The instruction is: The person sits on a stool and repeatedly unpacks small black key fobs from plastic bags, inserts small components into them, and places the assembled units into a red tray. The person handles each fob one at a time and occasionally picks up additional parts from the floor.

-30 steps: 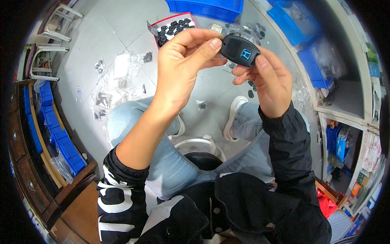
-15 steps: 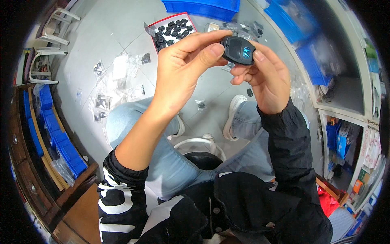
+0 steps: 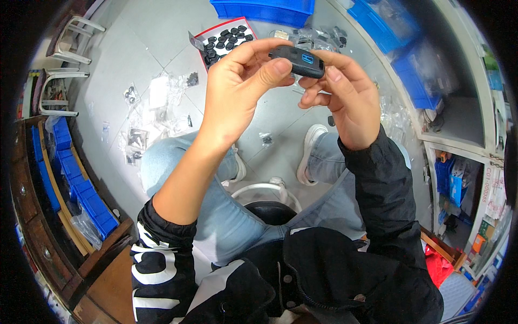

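Note:
A black car key fob (image 3: 302,62) with a blue emblem is held up in front of me, tilted, its right end lower. My left hand (image 3: 243,81) grips its left end between thumb and fingers. At the right end, my right hand (image 3: 345,89) is curled round the fob, index fingertip along its upper edge and thumb close to its corner. The fob's underside and some fingertips behind it are hidden. Beyond my left hand, several similar black fobs (image 3: 223,45) lie in a white tray with a red rim (image 3: 229,21), partly covered by that hand.
Small plastic bags (image 3: 159,92) with parts litter the floor on the left. A blue bin (image 3: 264,12) stands behind the tray, with more bagged parts (image 3: 318,39) before it. Blue bins (image 3: 89,200) line the left shelf; an open cabinet (image 3: 458,140) stands right. A black piece (image 3: 331,121) lies by my right wrist.
Both hands have shifted slightly left with the fob. The fob has turned, so its face shows narrower and more tilted. My right thumb has come a little off its corner.

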Demonstrator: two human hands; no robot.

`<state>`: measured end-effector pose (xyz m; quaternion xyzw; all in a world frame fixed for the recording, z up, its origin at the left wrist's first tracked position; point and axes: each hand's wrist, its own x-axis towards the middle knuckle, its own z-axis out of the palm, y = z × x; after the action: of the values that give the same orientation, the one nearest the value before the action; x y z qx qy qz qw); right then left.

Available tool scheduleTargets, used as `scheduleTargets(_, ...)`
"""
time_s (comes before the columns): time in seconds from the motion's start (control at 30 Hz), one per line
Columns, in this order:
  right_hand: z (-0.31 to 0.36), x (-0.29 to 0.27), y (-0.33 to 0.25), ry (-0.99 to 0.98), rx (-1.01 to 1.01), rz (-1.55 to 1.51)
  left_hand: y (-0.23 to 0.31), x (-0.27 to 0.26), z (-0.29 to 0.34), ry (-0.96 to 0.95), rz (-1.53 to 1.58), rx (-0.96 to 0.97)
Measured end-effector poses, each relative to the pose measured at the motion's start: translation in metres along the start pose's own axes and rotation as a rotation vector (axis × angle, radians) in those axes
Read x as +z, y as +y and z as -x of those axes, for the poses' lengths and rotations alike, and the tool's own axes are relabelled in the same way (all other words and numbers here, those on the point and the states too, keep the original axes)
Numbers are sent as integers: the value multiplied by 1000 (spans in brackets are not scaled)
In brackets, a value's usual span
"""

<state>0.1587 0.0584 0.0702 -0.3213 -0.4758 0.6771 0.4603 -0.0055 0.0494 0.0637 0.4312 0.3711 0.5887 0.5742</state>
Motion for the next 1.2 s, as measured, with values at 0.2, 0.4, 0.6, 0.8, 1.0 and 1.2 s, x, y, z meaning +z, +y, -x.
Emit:
scheduleTargets(0.2, 3, 8, 3, 3, -83, 191, -1, -4, 0, 14, -87, -65)
scheduleTargets(0.4, 2, 3, 4, 8, 53, 115, -5, -2, 1, 44, 33, -53)
scheduleTargets(0.6, 1, 2, 9, 17, 121, 23, -7, -1, -1, -22, 80, -81)
scheduleTargets(0.8, 2, 4, 8, 5, 112, 66, -5, -1, 1, -31, -2, -68)
scheduleTargets(1.0, 6, 9, 11, 115, -97, 99, -5, 1, -1, -87, 21, -51)
scheduleTargets(1.2, 2, 1, 11, 182, -685, 873, -5, 1, 0, -202, 353, -132)
